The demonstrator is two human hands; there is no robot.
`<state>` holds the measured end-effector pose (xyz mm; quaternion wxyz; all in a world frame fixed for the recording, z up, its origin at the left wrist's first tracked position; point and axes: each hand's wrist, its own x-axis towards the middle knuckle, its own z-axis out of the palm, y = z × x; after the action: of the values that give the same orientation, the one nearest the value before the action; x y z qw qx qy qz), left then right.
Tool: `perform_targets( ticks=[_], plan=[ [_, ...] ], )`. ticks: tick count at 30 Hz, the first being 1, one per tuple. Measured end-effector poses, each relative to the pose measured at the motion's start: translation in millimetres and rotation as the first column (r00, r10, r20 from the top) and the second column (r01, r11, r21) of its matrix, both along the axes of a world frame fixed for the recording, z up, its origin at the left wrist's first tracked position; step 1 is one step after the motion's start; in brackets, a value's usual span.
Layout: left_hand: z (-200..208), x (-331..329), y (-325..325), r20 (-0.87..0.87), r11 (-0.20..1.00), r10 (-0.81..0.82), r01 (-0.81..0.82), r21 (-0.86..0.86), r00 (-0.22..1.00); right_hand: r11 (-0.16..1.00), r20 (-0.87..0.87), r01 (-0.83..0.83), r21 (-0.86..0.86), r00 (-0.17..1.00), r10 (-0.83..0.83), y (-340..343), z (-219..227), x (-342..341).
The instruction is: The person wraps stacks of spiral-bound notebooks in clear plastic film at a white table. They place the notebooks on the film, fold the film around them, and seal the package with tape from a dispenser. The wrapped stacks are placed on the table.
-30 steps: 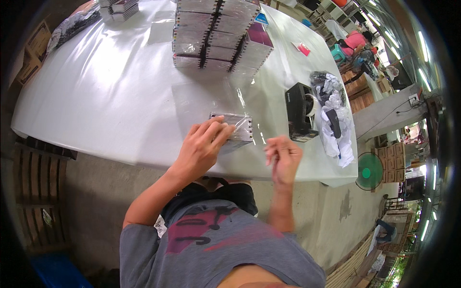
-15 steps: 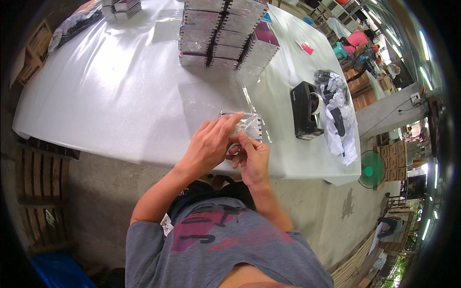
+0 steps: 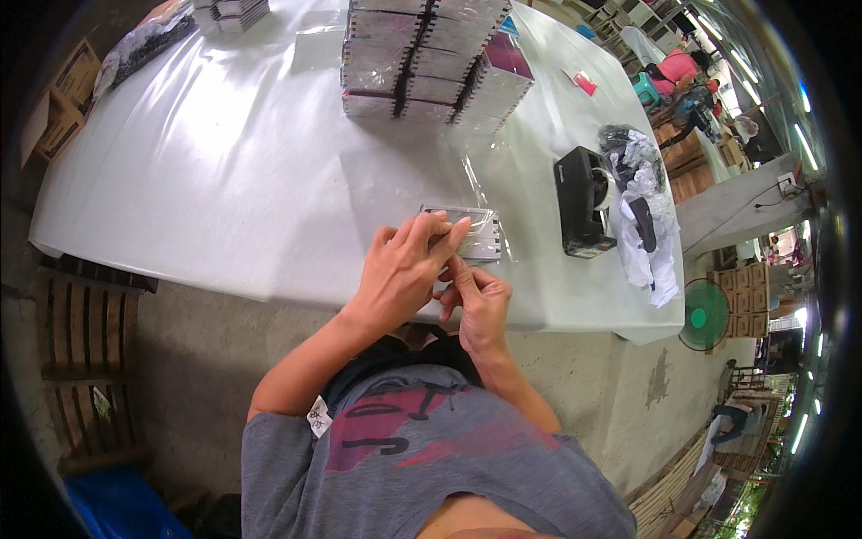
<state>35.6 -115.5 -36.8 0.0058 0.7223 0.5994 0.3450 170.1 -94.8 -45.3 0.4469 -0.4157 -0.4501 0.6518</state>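
A small notebook (image 3: 485, 238) with a bound edge, wrapped in clear plastic film (image 3: 471, 180), lies near the table's front edge. My left hand (image 3: 395, 274) rests over its left part with fingers stretched out and pressing on the film; the thumb is hidden. Just in front of the notebook, my right hand (image 3: 483, 305) pinches with thumb and curled fingers at the film's near edge. The spot where the two hands meet is partly covered by the left fingers. Beyond them stands a tall stack of spiral notebooks (image 3: 440, 67), also under clear wrap.
To the right on the white-covered table (image 3: 215, 180) are a black tape dispenser (image 3: 576, 202) and crumpled white plastic (image 3: 660, 260) with a black object on it. A small red item (image 3: 584, 83) lies farther back. A green fan (image 3: 706, 314) stands beyond the table's right edge.
My left fingers have shifted and bent slightly over the film. The right hand keeps its pinch close by. The whole view has moved a little.
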Motion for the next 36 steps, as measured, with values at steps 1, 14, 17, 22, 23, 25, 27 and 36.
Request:
perform_targets(
  ticks=[1, 14, 17, 22, 23, 25, 27, 36],
  plan=[
    [-1.0, -0.3, 0.1, 0.001, 1.000, 0.007, -0.007, -0.006, 1.000, 0.999, 0.009, 0.000, 0.034, 1.000, -0.001, -0.4, -2.2, 0.1],
    [34.1, -5.0, -4.9, 0.031, 0.968, -0.120, 0.124, -0.218, 0.992, 0.980, 0.222, 0.081, 0.180, 0.967, -0.121, 12.0, -54.9, 5.1],
    [36.9, -7.5, -2.4, 0.035, 0.961, -0.137, 0.141, -0.238, 0.990, 0.973, 0.335, -0.036, 0.227, 0.941, -0.043, 19.4, -67.4, 12.8],
    [10.5, -26.7, 3.1, 0.565, 0.997, 0.038, -0.073, 0.039, 0.824, 0.989, 0.256, -0.064, -0.135, 0.962, 0.097, 41.2, -70.2, 81.1],
    [-3.2, -28.8, 4.1, 0.731, 0.984, 0.175, -0.144, -0.105, 0.659, 0.989, 0.148, 0.042, -0.138, 0.989, -0.022, 46.4, -76.6, 95.8],
    [-30.4, -26.2, 3.9, 0.911, 0.953, 0.300, -0.037, -0.302, 0.282, 0.989, 0.086, 0.143, -0.046, 0.987, -0.138, 49.5, -45.2, 78.2],
    [-30.7, -11.0, 5.0, 0.887, 0.876, 0.459, 0.143, -0.461, 0.052, 0.999, 0.087, 0.038, -0.023, 0.996, -0.036, 52.9, -37.2, 71.8],
    [-12.7, 9.1, -11.0, 0.890, 0.909, -0.407, 0.186, 0.372, 0.205, 0.909, -0.490, -0.272, 0.315, 0.774, 0.401, 6.9, -10.7, 31.8]
  ],
)
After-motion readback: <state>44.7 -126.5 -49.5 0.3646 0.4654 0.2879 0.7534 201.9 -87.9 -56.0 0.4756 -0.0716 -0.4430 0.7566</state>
